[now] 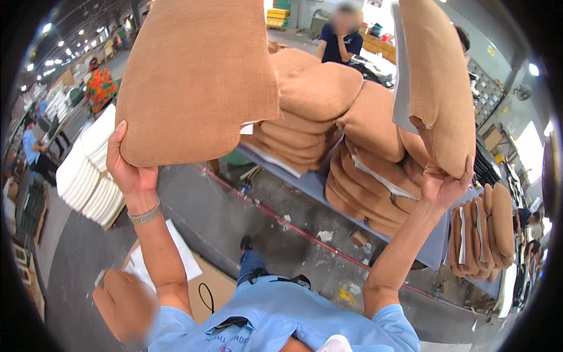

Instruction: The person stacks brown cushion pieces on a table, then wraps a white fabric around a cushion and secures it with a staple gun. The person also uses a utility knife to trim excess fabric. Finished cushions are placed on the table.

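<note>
My left hand [130, 171], with a metal bracelet on its wrist, grips the lower left corner of a large tan woven cushion [196, 76] held up high. My right hand [447, 186] grips the bottom end of a second tan cushion [437, 82], which is raised upright and seen edge-on, with a grey-white backing along its left side. Both arms reach up from my light blue shirt [281, 317]. Behind and between the two cushions lies a pile of matching tan cushions [328, 123].
The pile rests on a blue-covered platform [437, 246], with more cushions standing on edge [484, 232] at the right. White foam stacks [88, 170] stand at left. Cardboard and paper sheets [187, 264] lie on the grey floor beside a red line [293, 226]. A person in dark blue [340, 41] stands beyond.
</note>
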A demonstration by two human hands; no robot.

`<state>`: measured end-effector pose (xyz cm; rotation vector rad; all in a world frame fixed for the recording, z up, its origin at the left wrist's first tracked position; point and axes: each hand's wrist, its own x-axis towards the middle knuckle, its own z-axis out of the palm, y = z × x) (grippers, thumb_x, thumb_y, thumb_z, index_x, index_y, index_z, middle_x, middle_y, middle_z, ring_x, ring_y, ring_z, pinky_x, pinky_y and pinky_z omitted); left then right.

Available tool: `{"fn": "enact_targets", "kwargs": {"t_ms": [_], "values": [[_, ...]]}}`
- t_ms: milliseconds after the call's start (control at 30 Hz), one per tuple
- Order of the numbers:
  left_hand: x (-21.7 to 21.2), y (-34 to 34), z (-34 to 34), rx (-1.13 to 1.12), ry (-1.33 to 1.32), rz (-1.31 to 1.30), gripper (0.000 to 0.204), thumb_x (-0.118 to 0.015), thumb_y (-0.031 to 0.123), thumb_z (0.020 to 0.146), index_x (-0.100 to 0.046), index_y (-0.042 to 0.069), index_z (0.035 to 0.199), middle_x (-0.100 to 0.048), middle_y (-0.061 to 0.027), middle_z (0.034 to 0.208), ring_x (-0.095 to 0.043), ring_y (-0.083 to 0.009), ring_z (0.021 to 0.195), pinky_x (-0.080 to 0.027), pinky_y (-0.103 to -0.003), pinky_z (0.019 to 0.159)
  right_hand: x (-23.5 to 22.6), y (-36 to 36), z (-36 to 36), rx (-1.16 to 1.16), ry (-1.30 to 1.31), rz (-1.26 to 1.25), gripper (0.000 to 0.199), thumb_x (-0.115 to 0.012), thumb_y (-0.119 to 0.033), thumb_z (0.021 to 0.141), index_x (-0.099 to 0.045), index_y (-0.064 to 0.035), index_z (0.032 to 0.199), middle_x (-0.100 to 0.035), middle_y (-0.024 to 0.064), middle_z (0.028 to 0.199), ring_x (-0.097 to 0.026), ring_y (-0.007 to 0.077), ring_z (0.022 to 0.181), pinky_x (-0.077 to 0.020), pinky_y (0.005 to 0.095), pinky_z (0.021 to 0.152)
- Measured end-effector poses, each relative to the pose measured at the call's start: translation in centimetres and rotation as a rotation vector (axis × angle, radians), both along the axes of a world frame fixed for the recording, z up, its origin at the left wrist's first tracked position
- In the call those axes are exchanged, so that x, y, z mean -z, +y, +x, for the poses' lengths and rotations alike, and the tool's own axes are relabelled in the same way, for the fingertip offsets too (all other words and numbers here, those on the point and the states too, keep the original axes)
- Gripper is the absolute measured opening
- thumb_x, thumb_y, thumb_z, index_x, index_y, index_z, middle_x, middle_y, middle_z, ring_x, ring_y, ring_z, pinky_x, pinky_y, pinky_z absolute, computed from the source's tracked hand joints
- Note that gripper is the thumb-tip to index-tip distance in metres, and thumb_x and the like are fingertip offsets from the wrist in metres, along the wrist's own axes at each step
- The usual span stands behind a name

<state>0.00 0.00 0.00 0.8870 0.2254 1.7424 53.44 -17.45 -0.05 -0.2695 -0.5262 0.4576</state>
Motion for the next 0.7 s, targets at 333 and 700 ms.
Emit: {"fn": "enact_targets", "kwargs": {"t_ms": [333,700], "values": [[0.5,14.5,7.0,-0.139,-0.174,0.053,0.050,-0.059,0.026,0.099,-0.051,-0.003,0.139,-0.062,-0.0151,0.134,-0.062,-0.0234,0.124,-0.050,-0.042,0.104,-6.6,20.6,7.6,0.006,-0.135,-0.035,0.050,-0.059,-0.038,0.099,-0.057,-0.0049,0.136,-0.068,0.0107,0.131,-0.069,0.0281,0.115,-0.0603,0.0473,0.090],[-1.2,14.5,12.0,-0.505,-0.024,0.120,0.063,-0.058,0.025,0.096,-0.038,0.006,0.152,-0.049,-0.0131,0.144,-0.049,-0.0253,0.135,-0.043,-0.045,0.109,7.9,42.4,25.8,-0.180,-0.457,-0.999,0.044,-0.064,-0.039,0.100,-0.067,-0.0035,0.126,-0.072,0.0059,0.110,-0.068,0.0169,0.090,-0.0554,0.0308,0.069]]}}
